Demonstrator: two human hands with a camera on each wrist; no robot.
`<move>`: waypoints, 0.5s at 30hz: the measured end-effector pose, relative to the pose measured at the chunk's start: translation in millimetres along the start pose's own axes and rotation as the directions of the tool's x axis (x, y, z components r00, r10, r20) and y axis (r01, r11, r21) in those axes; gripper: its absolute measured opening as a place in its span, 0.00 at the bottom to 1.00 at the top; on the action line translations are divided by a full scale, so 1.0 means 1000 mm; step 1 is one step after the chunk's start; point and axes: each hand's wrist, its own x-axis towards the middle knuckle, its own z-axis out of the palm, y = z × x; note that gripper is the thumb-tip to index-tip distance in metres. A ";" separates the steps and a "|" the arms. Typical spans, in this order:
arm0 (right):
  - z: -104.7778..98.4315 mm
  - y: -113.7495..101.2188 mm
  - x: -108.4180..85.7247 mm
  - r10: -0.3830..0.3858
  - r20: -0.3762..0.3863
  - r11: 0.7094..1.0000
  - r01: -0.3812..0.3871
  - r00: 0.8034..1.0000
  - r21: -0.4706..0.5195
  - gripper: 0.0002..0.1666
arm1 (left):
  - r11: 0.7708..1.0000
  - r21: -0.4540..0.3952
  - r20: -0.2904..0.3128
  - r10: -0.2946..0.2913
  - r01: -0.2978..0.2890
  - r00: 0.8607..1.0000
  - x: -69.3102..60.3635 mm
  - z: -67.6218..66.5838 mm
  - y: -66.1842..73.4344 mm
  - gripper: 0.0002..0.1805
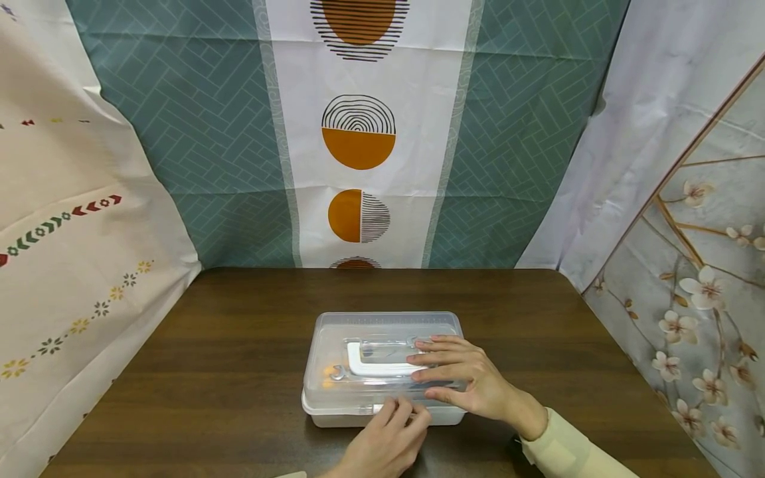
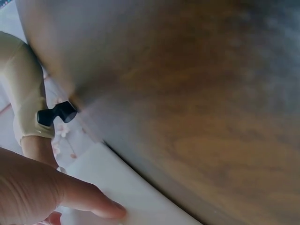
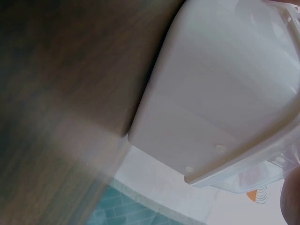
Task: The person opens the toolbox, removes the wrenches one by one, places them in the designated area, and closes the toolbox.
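Note:
A translucent plastic storage box [image 1: 340, 419] with a clear lid [image 1: 335, 332] and a white handle [image 1: 382, 369] sits on the table. Through the lid I see an open-ended wrench [image 1: 338, 372] and something orange [image 1: 329, 380]. My left hand [image 1: 385, 438] is at the middle of the front edge, fingers bent over the white latch [image 1: 378, 408]; its thumb [image 2: 89, 199] lies against the front wall in the left wrist view. My right hand [image 1: 463, 375] rests spread on the lid's right side, fingertips by the handle. In the right wrist view, the box's side wall [image 3: 211, 89] shows.
The dark wooden table [image 1: 239, 332] extends around the box. Patterned cloths hang behind it and on both sides, including a teal and white cloth [image 1: 227, 133] at the back. A small black object [image 2: 58, 114] is at the right sleeve in the left wrist view.

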 end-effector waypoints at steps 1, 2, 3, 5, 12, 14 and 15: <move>0.000 0.000 0.000 -0.001 0.000 1.000 0.001 1.000 0.001 0.17 | 1.000 0.016 0.007 0.006 -0.006 1.000 0.000 0.000 0.000 0.28; 0.000 0.000 0.000 -0.002 -0.001 1.000 0.002 1.000 0.002 0.17 | 1.000 0.029 0.012 0.011 -0.011 1.000 0.001 -0.001 0.001 0.28; 0.000 0.000 0.000 -0.003 -0.001 1.000 0.003 1.000 0.003 0.17 | 0.999 0.042 0.017 0.014 -0.015 1.000 0.001 -0.001 0.002 0.28; 0.000 0.000 0.000 -0.001 -0.002 1.000 0.001 1.000 0.002 0.17 | 0.998 0.060 0.027 0.017 -0.018 1.000 0.002 -0.001 0.003 0.28; 0.000 0.000 0.000 0.000 -0.004 1.000 0.000 1.000 0.005 0.16 | 0.997 0.073 0.043 0.009 -0.012 0.999 0.003 -0.002 0.004 0.26; 0.000 0.000 0.000 0.002 -0.005 1.000 -0.002 1.000 0.007 0.16 | 0.997 0.076 0.041 0.005 -0.009 0.999 0.004 -0.001 0.004 0.25; 0.000 0.000 0.000 0.001 -0.004 1.000 -0.001 1.000 0.006 0.16 | 0.997 0.075 0.039 0.004 -0.006 0.999 0.004 -0.001 0.005 0.24</move>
